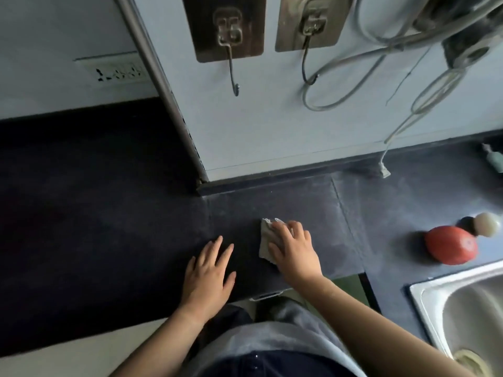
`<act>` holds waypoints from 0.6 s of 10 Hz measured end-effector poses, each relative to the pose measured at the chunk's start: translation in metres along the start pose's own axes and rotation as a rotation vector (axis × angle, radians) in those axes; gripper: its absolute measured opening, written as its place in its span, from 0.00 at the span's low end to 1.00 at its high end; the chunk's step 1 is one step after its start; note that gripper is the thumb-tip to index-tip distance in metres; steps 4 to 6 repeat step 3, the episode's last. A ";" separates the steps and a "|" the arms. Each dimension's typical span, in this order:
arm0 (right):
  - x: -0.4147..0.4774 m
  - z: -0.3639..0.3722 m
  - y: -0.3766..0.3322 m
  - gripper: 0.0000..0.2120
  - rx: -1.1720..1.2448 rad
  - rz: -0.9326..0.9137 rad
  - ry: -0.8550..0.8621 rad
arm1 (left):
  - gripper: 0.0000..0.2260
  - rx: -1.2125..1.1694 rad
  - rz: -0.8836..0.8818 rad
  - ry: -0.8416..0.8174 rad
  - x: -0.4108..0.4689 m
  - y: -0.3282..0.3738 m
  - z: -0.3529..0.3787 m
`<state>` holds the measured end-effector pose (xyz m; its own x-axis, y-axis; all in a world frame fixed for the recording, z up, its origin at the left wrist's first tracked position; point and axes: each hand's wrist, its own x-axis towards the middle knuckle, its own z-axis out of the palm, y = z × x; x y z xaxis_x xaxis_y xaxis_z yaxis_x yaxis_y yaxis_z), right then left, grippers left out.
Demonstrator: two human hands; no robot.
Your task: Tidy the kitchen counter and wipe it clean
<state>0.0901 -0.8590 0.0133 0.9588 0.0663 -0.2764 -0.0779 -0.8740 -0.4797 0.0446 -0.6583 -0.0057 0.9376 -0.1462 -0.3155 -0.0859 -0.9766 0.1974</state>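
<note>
A small grey cloth (265, 239) lies flat on the dark counter (114, 213) near its front edge. My right hand (295, 248) presses down on the cloth with straight fingers, covering its right half. My left hand (208, 273) rests flat on the bare counter just left of the cloth, fingers spread, holding nothing.
A red round object (450, 244) and a cream knob-like thing (487, 224) sit on the counter to the right. A steel sink (462, 303) fills the lower right corner. Wall hooks (234, 69), a hose (353, 77), a socket strip (119, 72) and a soap bottle (494, 159) line the back.
</note>
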 end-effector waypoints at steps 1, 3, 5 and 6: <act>0.004 -0.005 0.007 0.24 -0.005 -0.035 -0.041 | 0.27 -0.004 -0.036 -0.022 -0.002 0.004 0.005; -0.005 -0.020 0.012 0.27 0.032 -0.081 -0.022 | 0.26 0.004 -0.075 -0.061 0.000 0.016 -0.011; -0.005 -0.020 0.012 0.27 0.032 -0.081 -0.022 | 0.26 0.004 -0.075 -0.061 0.000 0.016 -0.011; -0.005 -0.020 0.012 0.27 0.032 -0.081 -0.022 | 0.26 0.004 -0.075 -0.061 0.000 0.016 -0.011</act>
